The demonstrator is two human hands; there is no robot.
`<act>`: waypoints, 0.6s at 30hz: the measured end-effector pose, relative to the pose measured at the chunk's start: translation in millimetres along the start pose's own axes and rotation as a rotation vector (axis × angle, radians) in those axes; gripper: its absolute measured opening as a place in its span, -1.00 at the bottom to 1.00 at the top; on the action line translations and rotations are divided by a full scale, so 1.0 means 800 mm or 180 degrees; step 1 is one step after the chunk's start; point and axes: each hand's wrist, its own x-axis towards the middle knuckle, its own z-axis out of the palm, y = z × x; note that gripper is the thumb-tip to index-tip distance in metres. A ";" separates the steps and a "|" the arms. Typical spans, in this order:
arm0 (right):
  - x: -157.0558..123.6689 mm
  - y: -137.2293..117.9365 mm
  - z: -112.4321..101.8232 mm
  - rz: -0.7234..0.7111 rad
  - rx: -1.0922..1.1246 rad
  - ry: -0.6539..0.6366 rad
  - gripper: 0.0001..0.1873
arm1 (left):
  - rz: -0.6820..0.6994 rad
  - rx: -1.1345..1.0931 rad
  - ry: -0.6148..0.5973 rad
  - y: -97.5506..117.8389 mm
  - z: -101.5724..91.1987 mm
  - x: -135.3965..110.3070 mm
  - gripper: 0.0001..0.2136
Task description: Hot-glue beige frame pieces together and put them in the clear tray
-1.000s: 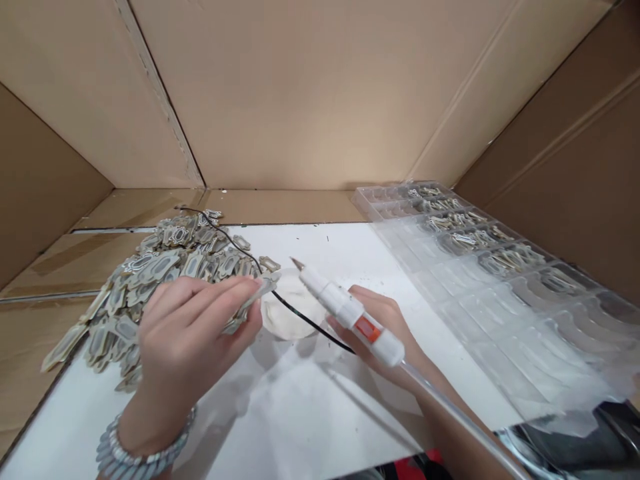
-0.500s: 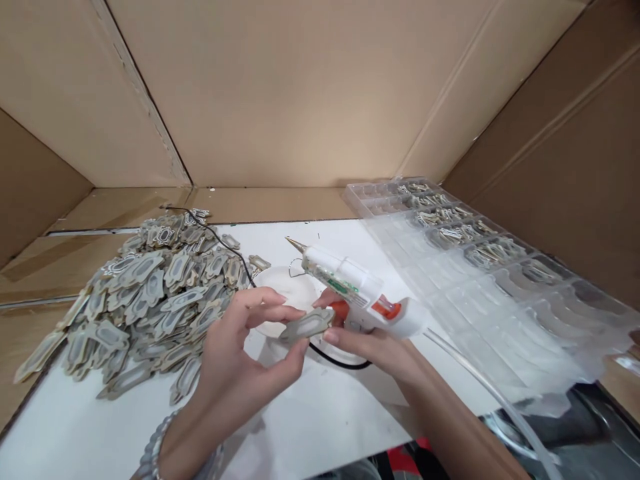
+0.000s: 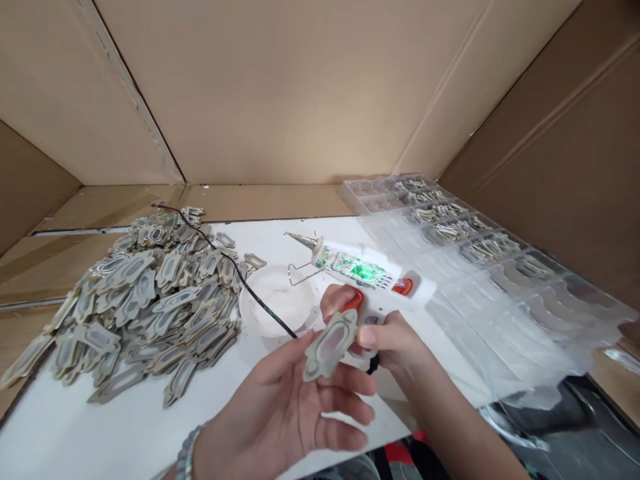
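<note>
My left hand is turned palm up near the front of the white work surface and holds one flat grey-beige frame piece between thumb and fingertips. My right hand grips the handle of a white glue gun with an orange trigger. Its metal nozzle points left, above a small white dish. The piece in my left hand touches my right fingers just under the gun. A large heap of the same frame pieces lies to the left.
A clear plastic compartment tray runs along the right, its far cells holding finished pieces. A thin black cord crosses the heap toward the gun. Cardboard walls enclose the back and both sides.
My left hand left the heap with one piece, came toward me and turned palm up. My right hand tilted the glue gun upright, its nozzle now level over the dish.
</note>
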 end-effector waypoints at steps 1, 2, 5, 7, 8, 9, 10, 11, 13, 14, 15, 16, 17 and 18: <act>0.000 -0.001 0.000 -0.0005 0.0026 -0.0035 -0.62 | -0.0033 -0.0187 -0.0113 -0.005 -0.002 0.002 -0.62; 0.001 -0.002 0.001 0.0015 0.0016 -0.0051 -0.60 | -0.0040 -0.0345 -0.0197 -0.008 -0.003 0.004 -0.63; 0.001 -0.004 0.001 0.0081 -0.0051 -0.0074 -0.57 | -0.0042 -0.0639 -0.0335 -0.014 -0.003 0.009 -0.62; 0.001 -0.005 0.000 0.0070 -0.0056 -0.0115 -0.58 | -0.0032 -0.0738 -0.0425 -0.014 -0.001 0.010 -0.63; 0.001 -0.005 0.000 0.0058 -0.0067 -0.0134 -0.58 | -0.0025 -0.0766 -0.0482 -0.014 -0.001 0.010 -0.64; 0.001 -0.005 -0.001 0.0040 -0.0089 -0.0151 -0.58 | -0.0014 -0.0782 -0.0537 -0.014 -0.001 0.010 -0.65; 0.002 -0.005 -0.001 0.0033 -0.0121 -0.0171 -0.58 | -0.0002 -0.0791 -0.0587 -0.014 -0.001 0.010 -0.66; 0.002 -0.005 -0.002 0.0023 -0.0154 -0.0190 -0.57 | 0.0025 -0.0784 -0.0627 -0.015 -0.002 0.009 -0.67; 0.003 -0.006 -0.004 -0.0013 -0.0227 -0.0247 -0.57 | 0.0117 -0.0712 -0.0660 -0.017 -0.005 0.008 -0.70; 0.003 -0.006 -0.005 -0.0052 -0.0255 -0.0279 -0.59 | 0.0184 -0.0661 -0.0656 -0.019 -0.006 0.006 -0.72; 0.003 -0.006 -0.006 -0.0109 -0.0281 -0.0308 -0.60 | 0.0245 -0.0608 -0.0642 -0.020 -0.008 0.005 -0.74; 0.003 -0.006 -0.006 -0.0174 -0.0315 -0.0324 -0.62 | 0.0291 -0.0554 -0.0629 -0.022 -0.009 0.003 -0.75; 0.003 -0.006 -0.006 -0.0233 -0.0333 -0.0316 -0.64 | 0.0318 -0.0503 -0.0610 -0.024 -0.010 0.002 -0.76; 0.003 -0.005 -0.006 -0.0254 -0.0321 -0.0302 -0.65 | 0.0333 -0.0452 -0.0582 -0.025 -0.010 0.001 -0.78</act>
